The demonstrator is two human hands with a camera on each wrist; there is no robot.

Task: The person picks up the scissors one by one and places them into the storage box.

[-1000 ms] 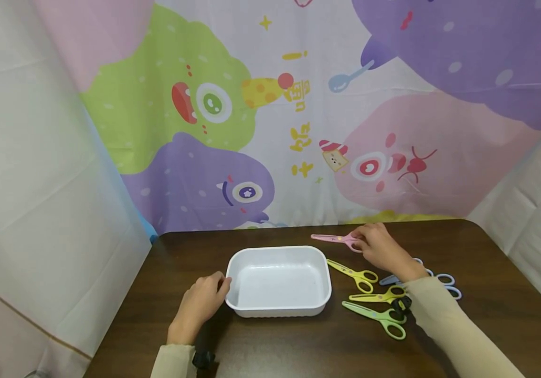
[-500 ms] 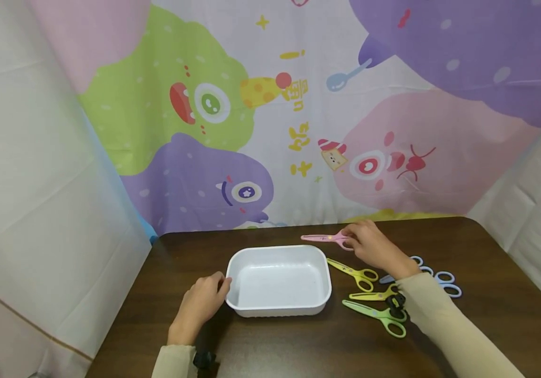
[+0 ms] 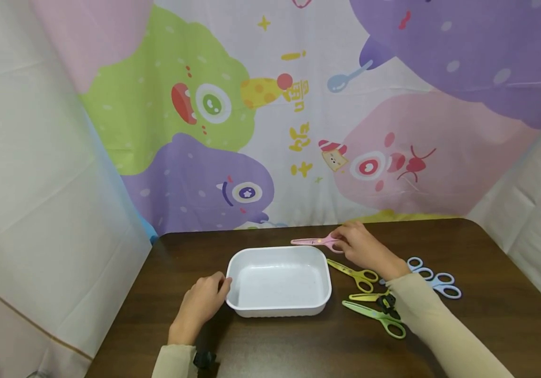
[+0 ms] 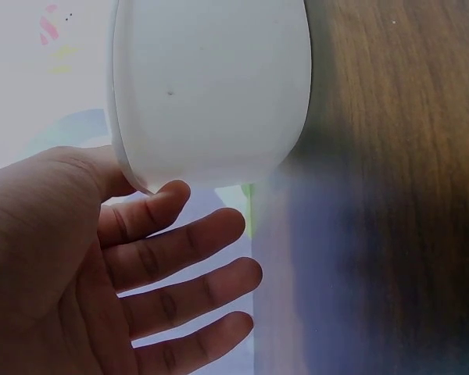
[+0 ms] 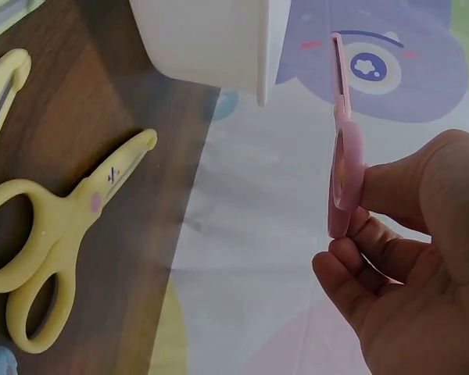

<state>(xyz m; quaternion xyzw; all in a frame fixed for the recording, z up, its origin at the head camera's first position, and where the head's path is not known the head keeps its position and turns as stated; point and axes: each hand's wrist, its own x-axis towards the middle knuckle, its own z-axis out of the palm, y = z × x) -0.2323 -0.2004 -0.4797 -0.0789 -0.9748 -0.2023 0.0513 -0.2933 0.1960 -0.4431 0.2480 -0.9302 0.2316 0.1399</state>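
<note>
My right hand (image 3: 364, 247) pinches a pair of pink scissors (image 3: 315, 241) by the handle loops, blades pointing left, behind the tray's far right corner. The right wrist view shows these pink scissors (image 5: 348, 160) edge-on between thumb and fingers, raised off the table. At the tray's left end, my left hand (image 3: 201, 299) holds the rim of the white tray (image 3: 279, 311). In the left wrist view, thumb and index finger pinch the rim of the white tray (image 4: 211, 86), while the other fingers extend loosely below. Nothing lies inside the tray.
Right of the tray lie yellow scissors (image 3: 357, 274), a second yellow pair (image 3: 364, 297) and green scissors (image 3: 379, 314). Blue scissors (image 3: 442, 283) lie farther right, partly hidden by my right forearm. A patterned cloth (image 3: 298, 199) hangs behind the dark wooden table (image 3: 275, 346).
My right hand has carried the pink scissors leftward, toward the space behind the tray. More of the blue scissors shows now. The left hand and tray have stayed put.
</note>
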